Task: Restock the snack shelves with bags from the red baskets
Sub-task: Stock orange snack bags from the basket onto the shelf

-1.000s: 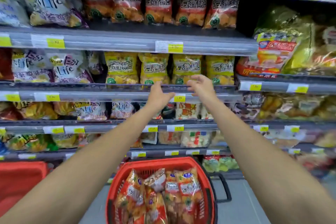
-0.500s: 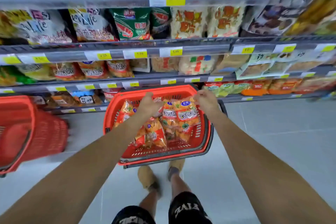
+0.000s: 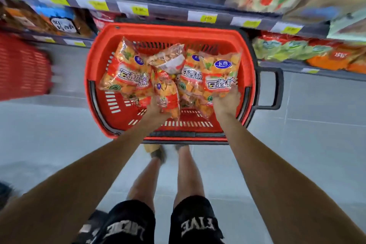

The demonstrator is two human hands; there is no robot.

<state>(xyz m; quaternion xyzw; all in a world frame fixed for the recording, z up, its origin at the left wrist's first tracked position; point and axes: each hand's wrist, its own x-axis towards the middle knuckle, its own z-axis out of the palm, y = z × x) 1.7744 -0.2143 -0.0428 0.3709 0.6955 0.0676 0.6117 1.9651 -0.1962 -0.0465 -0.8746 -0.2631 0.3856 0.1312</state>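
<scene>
Grey metal shelving [image 3: 170, 7] with yellow price labels rises just behind the red slatted plastic basket [image 3: 93, 77], which stands before the person's feet, apparently to keep stock a short lift away. Glossy orange-and-red snack bags [image 3: 128, 73] lie heaped inside it. Both arms reach straight down, the left hand [image 3: 156, 108] clasping the lower end of a middle bag [image 3: 166, 91], the right hand [image 3: 225, 101] clutching the bottom edge of the rightmost bag [image 3: 219, 71].

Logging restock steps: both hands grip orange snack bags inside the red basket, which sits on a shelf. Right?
No: the head view shows the red basket standing on the floor, not on a shelf. The left hand and right hand do grip orange snack bags inside it.
</scene>
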